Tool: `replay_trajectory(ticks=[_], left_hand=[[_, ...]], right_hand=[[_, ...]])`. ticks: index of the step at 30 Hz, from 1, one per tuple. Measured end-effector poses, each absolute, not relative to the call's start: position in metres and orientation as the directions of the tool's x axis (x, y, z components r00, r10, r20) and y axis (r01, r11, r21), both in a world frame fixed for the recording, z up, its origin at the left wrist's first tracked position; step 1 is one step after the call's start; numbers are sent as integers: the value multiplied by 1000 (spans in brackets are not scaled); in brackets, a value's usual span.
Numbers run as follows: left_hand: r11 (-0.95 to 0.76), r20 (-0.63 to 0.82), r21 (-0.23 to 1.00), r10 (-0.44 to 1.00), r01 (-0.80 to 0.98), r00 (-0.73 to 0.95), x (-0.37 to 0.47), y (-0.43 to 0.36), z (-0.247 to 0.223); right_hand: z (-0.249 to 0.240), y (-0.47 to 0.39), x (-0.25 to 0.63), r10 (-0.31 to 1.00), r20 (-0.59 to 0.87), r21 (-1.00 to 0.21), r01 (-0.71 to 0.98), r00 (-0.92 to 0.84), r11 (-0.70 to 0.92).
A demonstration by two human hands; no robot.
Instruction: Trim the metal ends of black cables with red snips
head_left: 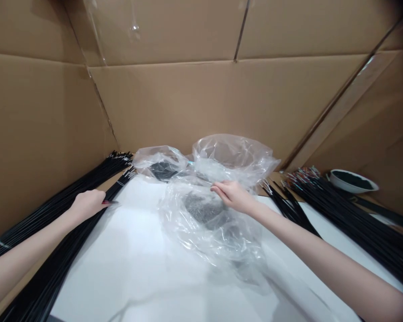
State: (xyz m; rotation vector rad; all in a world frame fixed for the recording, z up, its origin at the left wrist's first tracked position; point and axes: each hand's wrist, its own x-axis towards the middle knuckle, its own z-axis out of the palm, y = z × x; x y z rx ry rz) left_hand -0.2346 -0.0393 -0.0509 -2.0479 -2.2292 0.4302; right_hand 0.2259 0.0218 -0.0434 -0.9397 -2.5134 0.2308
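My left hand [89, 203] is closed in a fist around a small red-handled tool [110, 202] with a thin metal tip; its exact kind does not show. It hovers above the long black cables at the left. My right hand [233, 196] pinches the upper part of a clear plastic bag [174, 223] lying on the white surface. Through the film a mass of small grey pieces [204, 208] shows, too fine to name. Behind it stand a bag with dark contents [164, 170] and a puffed-up clear bag [235, 154].
Bundles of black cables with light ends lie along the left [53, 208] and right [349, 219] sides. A white bowl [353, 181] of dark material sits at the far right. Tall cardboard walls [174, 98] enclose the white work surface [134, 259].
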Motion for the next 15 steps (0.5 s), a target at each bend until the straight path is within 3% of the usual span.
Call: replay_trajectory(ticks=[3,5,8,10,15], left_hand=[[70,-109,-289,988,955,-106,-226,-48,-52],[84,-116,-275,986,958,-120,-226,-51,-51],[121,-171,-165,974,979,-149,-235,-53,-49],[106,-175,-75,977,992,-118,-244,-55,-50],[92,-80,148,994,985,-81,-254,-65,-54]], right_hand=[[-39,12,207,666,408,-413,524,-625,745],[-36,7,197,606,442,-373,478,-661,795],[-36,4,189,522,460,-228,473,-718,851],[-38,4,187,535,442,-193,507,-720,840],[-44,4,188,650,379,-341,554,-659,760]])
